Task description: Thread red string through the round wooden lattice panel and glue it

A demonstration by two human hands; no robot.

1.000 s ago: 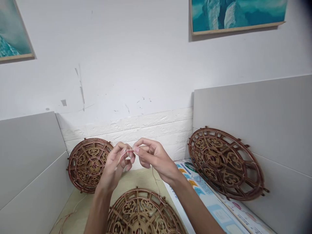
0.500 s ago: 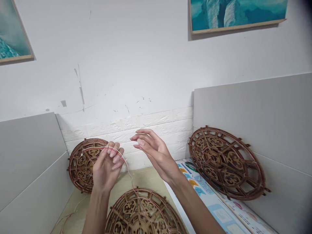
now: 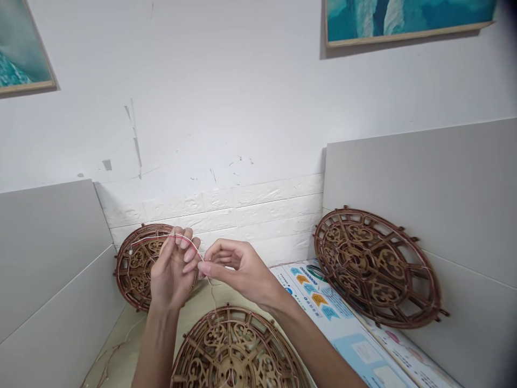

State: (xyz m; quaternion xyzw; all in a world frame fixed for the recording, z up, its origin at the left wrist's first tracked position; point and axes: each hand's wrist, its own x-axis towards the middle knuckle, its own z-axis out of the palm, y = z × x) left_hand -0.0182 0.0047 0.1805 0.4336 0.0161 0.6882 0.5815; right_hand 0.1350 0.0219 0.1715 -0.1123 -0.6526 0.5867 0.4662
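Note:
A thin red and white wire (image 3: 155, 236) runs across my left hand (image 3: 172, 269), pinched between thumb and fingers, with a small white connector (image 3: 131, 249) at its free end. My right hand (image 3: 242, 272) has its thumb and forefinger closed on the same wire, just right of the left fingertips. From there the wire drops to a round brown openwork disc (image 3: 242, 345) with scroll patterns, which lies below both hands. A similar disc (image 3: 137, 269) leans at the left, partly hidden behind my left hand.
Another openwork disc (image 3: 375, 269) leans against the grey panel (image 3: 424, 183) at right. Beneath it lies a printed sheet (image 3: 319, 302) and a green coil (image 3: 315, 271). More loose wire (image 3: 109, 353) trails at lower left. A grey panel (image 3: 52, 258) stands on the left.
My right hand has moved left and down to the wire, and its open fingers have closed on it. My left hand still holds the wire, slightly lower in view.

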